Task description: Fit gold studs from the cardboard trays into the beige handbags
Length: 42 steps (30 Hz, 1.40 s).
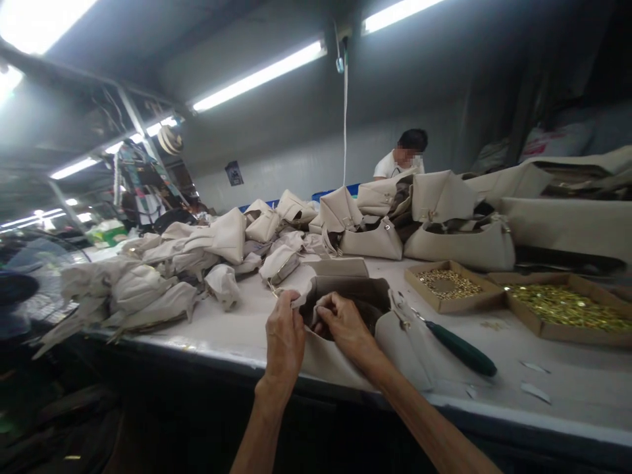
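An open beige handbag with a dark lining lies at the table's front edge, its mouth facing up. The thumb and fingers of my left hand are closed on the upper left corner of this bag. At the bag's mouth, my right hand is closed in a pinch; a bit of something pale shows at its fingertips, too small to name. Right of the bag lies a tool with a dark green handle and a thin metal end pointing toward the bag's side.
Two cardboard trays, one with small gold rings and one with gold metal pieces, stand at the right. Several beige handbags are piled behind. Crumpled beige pieces cover the left. A person is beyond the pile.
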Available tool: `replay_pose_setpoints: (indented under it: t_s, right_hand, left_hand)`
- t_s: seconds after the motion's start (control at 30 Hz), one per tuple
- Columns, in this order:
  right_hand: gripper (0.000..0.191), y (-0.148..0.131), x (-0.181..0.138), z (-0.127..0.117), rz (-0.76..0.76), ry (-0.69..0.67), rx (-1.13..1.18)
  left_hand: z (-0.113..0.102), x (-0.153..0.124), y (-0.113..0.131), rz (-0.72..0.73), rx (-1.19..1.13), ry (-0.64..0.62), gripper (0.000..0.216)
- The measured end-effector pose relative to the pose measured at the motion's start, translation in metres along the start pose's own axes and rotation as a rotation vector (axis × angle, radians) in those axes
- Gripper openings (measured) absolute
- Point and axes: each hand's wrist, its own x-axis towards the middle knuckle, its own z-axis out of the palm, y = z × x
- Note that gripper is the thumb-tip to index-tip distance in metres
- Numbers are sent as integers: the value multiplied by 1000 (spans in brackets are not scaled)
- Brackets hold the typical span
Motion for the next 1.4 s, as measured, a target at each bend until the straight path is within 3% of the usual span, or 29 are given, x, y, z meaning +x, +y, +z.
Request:
replay_pose_setpoints:
  t_s: [0.33, 0.63, 1.07, 1.4]
  right_hand:
    - [5, 8, 9, -6, -43, 39, 38]
    - [7, -1, 0, -5, -86, -47, 133]
    - [8, 0, -13, 7, -93, 45, 126]
    - [6, 8, -17, 30, -187, 224, -138]
  left_hand:
    - [-5, 0, -14, 145, -47, -17, 32]
    - [-4, 1, -32, 186, -197, -128, 21]
    - [-1, 12, -34, 58, -273, -96, 28]
    - [-6, 6, -25, -54, -377, -85, 26]
